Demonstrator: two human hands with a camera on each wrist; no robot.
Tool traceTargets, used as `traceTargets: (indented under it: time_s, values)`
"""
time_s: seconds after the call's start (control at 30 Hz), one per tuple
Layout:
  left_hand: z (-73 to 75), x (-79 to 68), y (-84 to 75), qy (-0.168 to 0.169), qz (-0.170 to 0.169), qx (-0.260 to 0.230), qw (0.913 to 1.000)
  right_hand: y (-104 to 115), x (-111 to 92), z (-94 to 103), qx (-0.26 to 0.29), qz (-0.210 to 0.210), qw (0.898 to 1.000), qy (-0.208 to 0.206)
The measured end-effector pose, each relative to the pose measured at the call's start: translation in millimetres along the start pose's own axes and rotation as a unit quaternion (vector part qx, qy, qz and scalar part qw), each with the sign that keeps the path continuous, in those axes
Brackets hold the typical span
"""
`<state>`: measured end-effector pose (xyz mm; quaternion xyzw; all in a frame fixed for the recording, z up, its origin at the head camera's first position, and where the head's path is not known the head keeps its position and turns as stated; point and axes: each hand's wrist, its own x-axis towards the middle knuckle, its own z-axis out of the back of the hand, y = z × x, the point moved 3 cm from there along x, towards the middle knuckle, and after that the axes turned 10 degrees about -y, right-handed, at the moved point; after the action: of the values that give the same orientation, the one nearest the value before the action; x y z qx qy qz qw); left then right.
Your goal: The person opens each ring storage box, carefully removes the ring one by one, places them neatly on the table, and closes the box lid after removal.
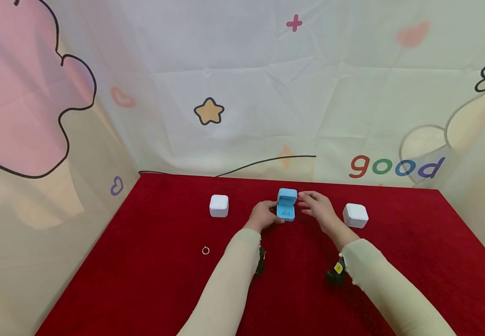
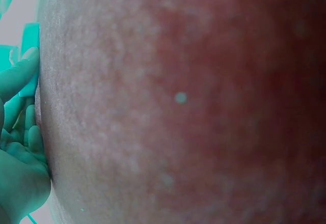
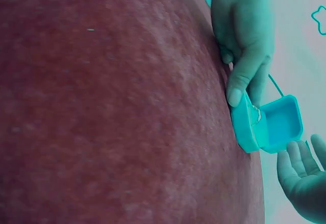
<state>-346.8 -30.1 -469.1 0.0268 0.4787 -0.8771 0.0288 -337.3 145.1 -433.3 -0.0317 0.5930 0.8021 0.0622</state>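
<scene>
A light-blue ring box (image 1: 286, 196) stands with its lid raised near the far middle of the table, a small ring (image 1: 286, 213) seated in its base. My left hand (image 1: 262, 215) holds the box from its left side; in the right wrist view its thumb (image 3: 236, 95) lies against the front. To the right of the lid is my right hand (image 1: 321, 210), its fingers loosely extended beside the box and nothing in its grasp. The left wrist view shows only a sliver of the box (image 2: 29, 35) and hand at its left edge.
A white box (image 1: 219, 206) stands to the left and another white box (image 1: 356, 215) to the right, close to my right forearm. One loose ring (image 1: 205, 250) lies on the red cloth (image 1: 162, 280) left of my left sleeve. A printed curtain (image 1: 259, 112) hangs behind the table.
</scene>
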Motion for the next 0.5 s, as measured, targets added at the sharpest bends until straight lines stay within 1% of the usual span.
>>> traceTargets:
  time_s: [0.13, 0.23, 0.5]
  values:
    - [0.0, 0.4, 0.1, -0.002, -0.004, -0.003, 1.0, 0, -6, -2.5, -0.007, 0.023, 1.0, -0.01]
    - [-0.7, 0.6, 1.1, 0.001, -0.001, -0.007, 1.0, -1, -7, -5.3, -0.009, 0.03, 0.999, -0.009]
    - [-0.4, -0.9, -0.6, 0.002, -0.009, -0.002, 1.0, -8, -4, -12.9, -0.021, 0.025, 0.999, 0.001]
